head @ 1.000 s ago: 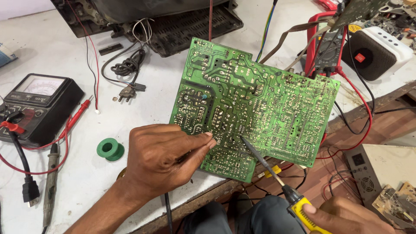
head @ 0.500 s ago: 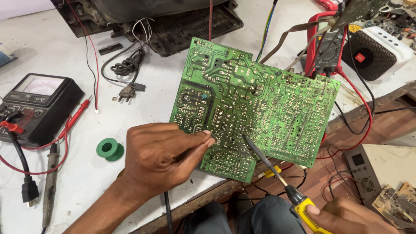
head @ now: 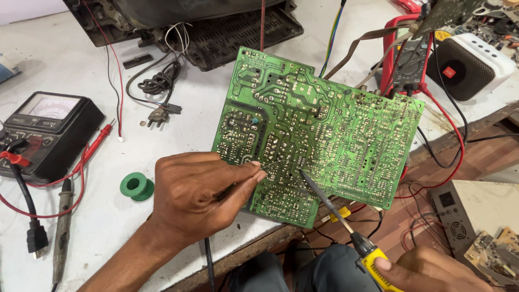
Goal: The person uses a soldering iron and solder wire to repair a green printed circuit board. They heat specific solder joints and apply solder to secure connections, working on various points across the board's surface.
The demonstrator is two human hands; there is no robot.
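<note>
The right hand [head: 432, 270] grips a soldering iron [head: 346, 221], tip on the board [head: 324, 135] just ahead of both hands. The left hand [head: 200, 194] pinches solder wire [head: 275, 164] beside the tip. Best to steady both wrists and feed sparingly.

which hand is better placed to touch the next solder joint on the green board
Right. The right hand holds the yellow-handled soldering iron, its tip already on the circuit board. The left hand is pinching thin solder wire beside it.

Two bare forearms (no sleeves), dark grey trousers [head: 319, 273] below
</note>
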